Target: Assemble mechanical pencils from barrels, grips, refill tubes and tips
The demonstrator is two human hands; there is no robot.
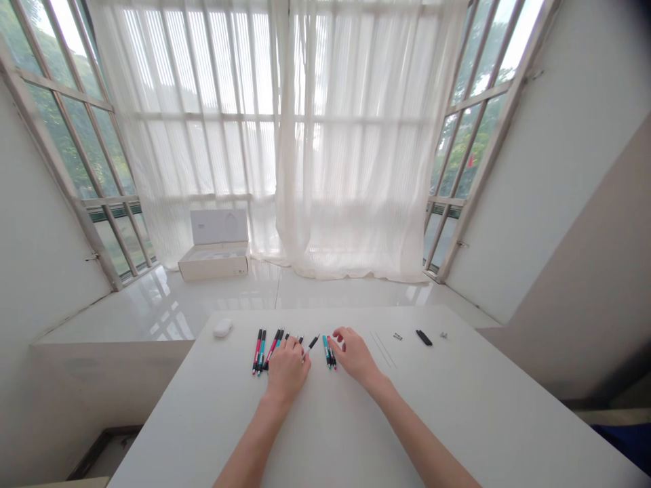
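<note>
Both my hands rest on a white table (458, 407) among several red, blue and black pens. My left hand (287, 368) is curled, its fingers closed on a black-tipped pen (312, 343) that sticks out to the right. Left of it lies a row of several pens (267, 349). My right hand (354, 355) has bent fingers touching a small group of blue and red pens (329, 352) beside it; whether it grips one I cannot make out.
A small white oval case (222, 328) lies at the table's far left. To the right are thin refills (383, 349), a black cap (424, 337) and small parts (397, 335). An open white box (216, 247) sits on the sill by curtains.
</note>
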